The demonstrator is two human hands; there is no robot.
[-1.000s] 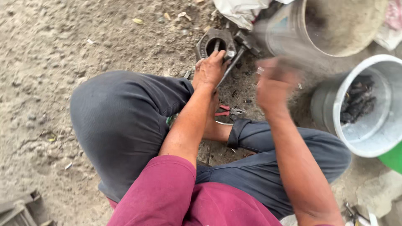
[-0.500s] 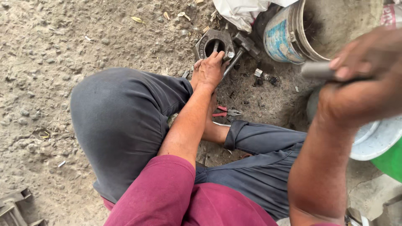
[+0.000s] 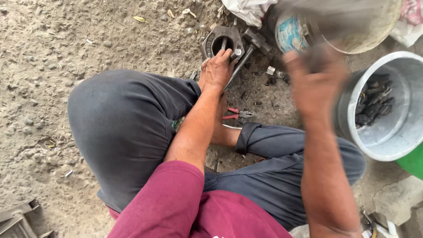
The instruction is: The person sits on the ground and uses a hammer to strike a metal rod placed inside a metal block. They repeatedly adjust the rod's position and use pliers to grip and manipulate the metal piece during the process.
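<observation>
I sit on dirt ground with my knees bent. My left hand (image 3: 217, 70) rests on a dark hexagonal metal housing (image 3: 211, 39) with a round bore. Its fingers pinch a thin metal rod (image 3: 224, 44) that stands in the bore. A long metal bar with a blocky head (image 3: 241, 64) lies slanted under that hand. My right hand (image 3: 315, 81) is raised to the right of the housing and badly blurred. Its fingers are closed on a grey tool handle, and the tool's head is hidden in the blur.
Red-handled pliers (image 3: 235, 114) lie between my legs. A grey bucket (image 3: 396, 141) with dark metal parts stands at the right, beside something green (image 3: 412, 163). A dirty paint bucket (image 3: 291, 31) and white cloth (image 3: 246, 9) sit behind the housing. Metal scrap (image 3: 17, 218) lies bottom left.
My right hand swung up close to the camera with the grey handle, then dropped back toward the housing. My left hand stayed on the housing.
</observation>
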